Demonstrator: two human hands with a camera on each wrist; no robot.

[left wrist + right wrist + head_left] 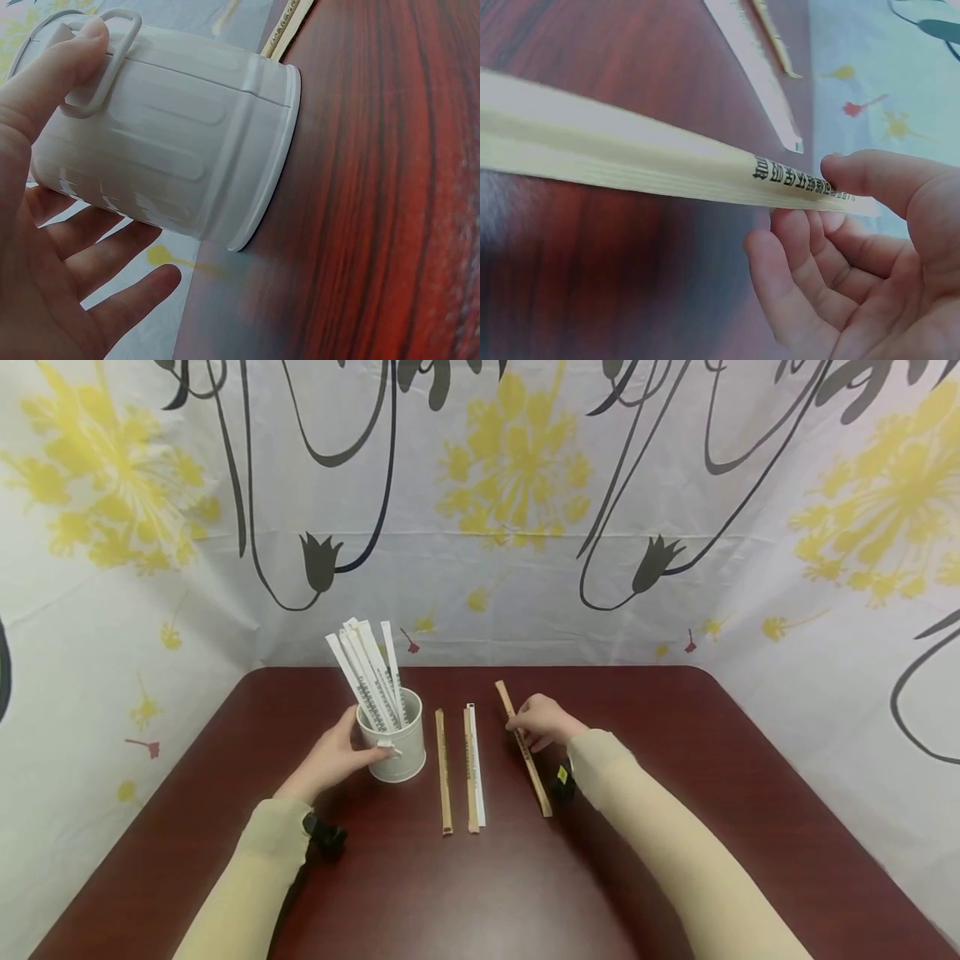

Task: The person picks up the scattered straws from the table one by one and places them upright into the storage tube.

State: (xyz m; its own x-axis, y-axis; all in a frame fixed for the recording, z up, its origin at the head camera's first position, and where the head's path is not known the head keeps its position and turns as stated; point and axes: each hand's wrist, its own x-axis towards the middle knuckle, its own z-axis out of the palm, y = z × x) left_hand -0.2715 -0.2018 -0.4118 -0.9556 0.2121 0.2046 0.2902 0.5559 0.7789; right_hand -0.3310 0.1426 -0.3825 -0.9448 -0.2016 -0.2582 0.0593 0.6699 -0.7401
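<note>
A white metal bucket (401, 764) stands at the left of the table, holding several white paper-wrapped chopsticks (367, 672) that lean left. My left hand (330, 760) grips it, the thumb over the small wire handle and the fingers round the far side, as the left wrist view shows. Out to the right, my right hand (547, 722) pinches brown paper-wrapped chopsticks (534, 777) between thumb and fingertips, printed characters showing near the thumb in the right wrist view. Between the hands lie brown wrapped chopsticks (444, 777), and another brown pack (471, 777) alongside a white pack (478, 777).
The dark red wooden table (465, 893) has rounded far corners. A white cloth (495, 602) with yellow and grey flower prints hangs behind and at both sides. Black wrist cameras (326, 837) sit under the cuffs.
</note>
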